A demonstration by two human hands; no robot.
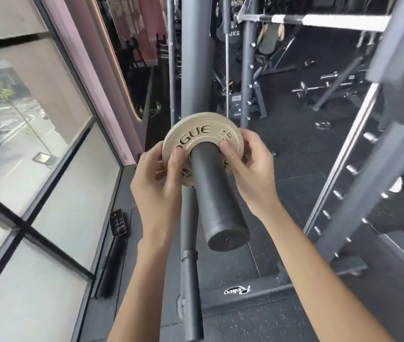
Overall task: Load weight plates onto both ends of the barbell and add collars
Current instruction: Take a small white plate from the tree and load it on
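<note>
1 head camera looks down, near the barbell [217, 193].

Plate [202, 139] on sleeve [217, 193], hands [157, 183] either side.

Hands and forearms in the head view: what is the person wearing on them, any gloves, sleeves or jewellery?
Nothing worn shows. The left hand and right hand have no gloves, rings or tape. The left forearm and right forearm are uncovered to the frame's bottom edge: no sleeve, watch or wristband in view.
</note>
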